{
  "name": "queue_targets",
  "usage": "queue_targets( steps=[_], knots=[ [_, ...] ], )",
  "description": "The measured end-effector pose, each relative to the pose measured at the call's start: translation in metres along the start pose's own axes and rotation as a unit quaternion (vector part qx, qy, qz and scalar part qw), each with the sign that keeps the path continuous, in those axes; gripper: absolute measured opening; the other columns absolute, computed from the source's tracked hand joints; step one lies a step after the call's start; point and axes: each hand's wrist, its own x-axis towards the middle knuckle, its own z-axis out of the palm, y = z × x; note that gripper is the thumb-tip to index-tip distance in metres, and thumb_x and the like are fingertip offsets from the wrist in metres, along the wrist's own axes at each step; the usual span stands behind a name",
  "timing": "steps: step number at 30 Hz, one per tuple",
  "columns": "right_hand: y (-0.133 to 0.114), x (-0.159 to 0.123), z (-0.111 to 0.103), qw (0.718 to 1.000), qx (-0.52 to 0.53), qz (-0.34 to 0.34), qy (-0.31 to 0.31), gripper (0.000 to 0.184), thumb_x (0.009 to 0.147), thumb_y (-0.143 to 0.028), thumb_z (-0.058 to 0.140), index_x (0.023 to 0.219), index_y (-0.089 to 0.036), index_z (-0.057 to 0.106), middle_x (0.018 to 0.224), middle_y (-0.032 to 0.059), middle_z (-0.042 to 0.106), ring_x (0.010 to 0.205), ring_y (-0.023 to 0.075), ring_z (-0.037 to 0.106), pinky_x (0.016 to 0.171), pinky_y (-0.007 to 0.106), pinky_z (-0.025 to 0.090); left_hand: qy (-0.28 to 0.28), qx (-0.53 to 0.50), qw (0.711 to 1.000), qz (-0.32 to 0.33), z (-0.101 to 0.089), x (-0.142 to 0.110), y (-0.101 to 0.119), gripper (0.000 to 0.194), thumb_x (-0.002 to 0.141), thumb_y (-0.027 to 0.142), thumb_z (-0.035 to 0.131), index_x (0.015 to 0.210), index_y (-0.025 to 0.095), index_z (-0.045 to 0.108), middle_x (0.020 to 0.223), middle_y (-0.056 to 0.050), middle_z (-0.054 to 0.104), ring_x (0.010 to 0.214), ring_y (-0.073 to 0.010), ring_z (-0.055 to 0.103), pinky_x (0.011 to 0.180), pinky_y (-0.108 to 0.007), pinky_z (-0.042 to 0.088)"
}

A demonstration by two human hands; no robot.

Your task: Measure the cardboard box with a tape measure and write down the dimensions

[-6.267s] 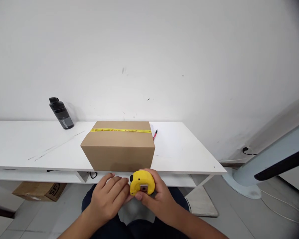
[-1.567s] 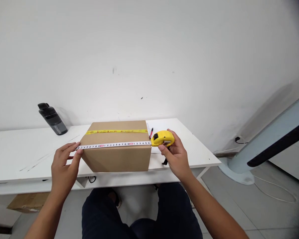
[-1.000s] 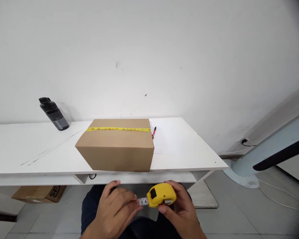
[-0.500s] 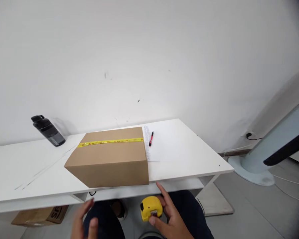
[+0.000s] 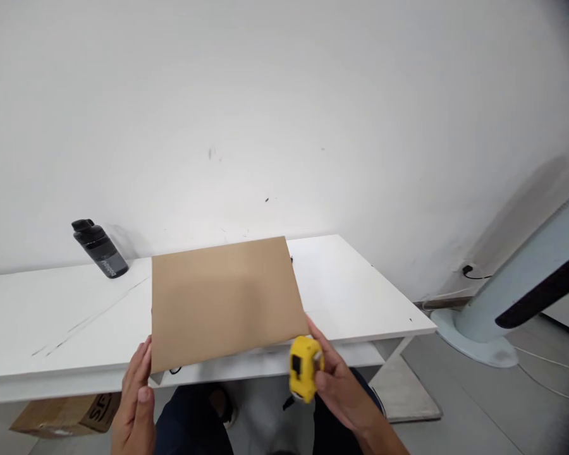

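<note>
Two bare hands are at work around a brown cardboard box, which is tipped so that one broad, plain face turns up toward the person. The left hand (image 5: 133,404) is at the lower left corner of the cardboard box (image 5: 222,303), its fingers lying together along the side and its thumb standing away from them. The right hand (image 5: 339,385) pinches a yellow tape measure (image 5: 303,370) between thumb and fingers, while its forefinger reaches to the lower right corner of the cardboard box. The tape measure is slightly blurred and hangs just below that corner, in front of the bench edge.

The cardboard box is over the white bench (image 5: 360,297), its near edge jutting past the front; whether its underside rests on the top, I cannot tell. A small dark tip (image 5: 291,259) pokes out by its upper right side. Left of it, near the wall (image 5: 284,114), is a black bottle (image 5: 100,249). Below the bench at the left lies a second box (image 5: 61,414). Far right, a pale blue column (image 5: 493,303) with a black strip rises from the floor (image 5: 478,404).
</note>
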Motion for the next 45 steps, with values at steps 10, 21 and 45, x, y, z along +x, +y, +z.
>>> queue_targets(
  steps=[10, 21, 45],
  knots=[
    [-0.042, 0.005, -0.014, 0.997, -0.081, -0.012, -0.004, 0.121, 0.068, -0.065, 0.086, 0.166, -0.036, 0.022, 0.116, 0.0089, 0.076, 0.068, 0.0192, 0.065, 0.062, 0.030, 0.053, -0.077, -0.059, 0.993, 0.073, 0.026, -0.005, 0.019, 0.056, 0.105, 0.055, 0.039, 0.157, 0.035, 0.044, 0.166, 0.000, 0.041, 0.153, -0.0234, 0.040, 0.124, -0.037, 0.036],
    [-0.041, 0.002, -0.003, 0.995, -0.073, -0.054, 0.038, 0.127, 0.071, -0.061, 0.087, 0.168, -0.029, 0.012, 0.096, 0.0058, 0.075, 0.073, 0.0206, 0.065, 0.069, 0.033, 0.055, -0.059, 0.041, 0.984, 0.164, 0.022, -0.003, 0.029, 0.050, 0.106, 0.034, 0.043, 0.156, 0.037, 0.044, 0.165, -0.002, 0.043, 0.152, -0.0190, 0.042, 0.123, -0.037, 0.041],
    [-0.016, -0.063, 0.058, 0.966, -0.135, -0.166, 0.146, 0.075, 0.071, -0.047, 0.093, 0.137, -0.026, 0.065, 0.116, 0.0145, 0.077, 0.097, 0.0327, 0.078, 0.083, 0.041, 0.068, -0.163, 0.138, 0.914, 0.345, 0.007, 0.123, 0.106, 0.020, 0.097, 0.027, 0.054, 0.109, 0.029, 0.071, 0.111, -0.002, 0.079, 0.104, -0.0175, 0.075, 0.090, -0.031, 0.060]
  ],
)
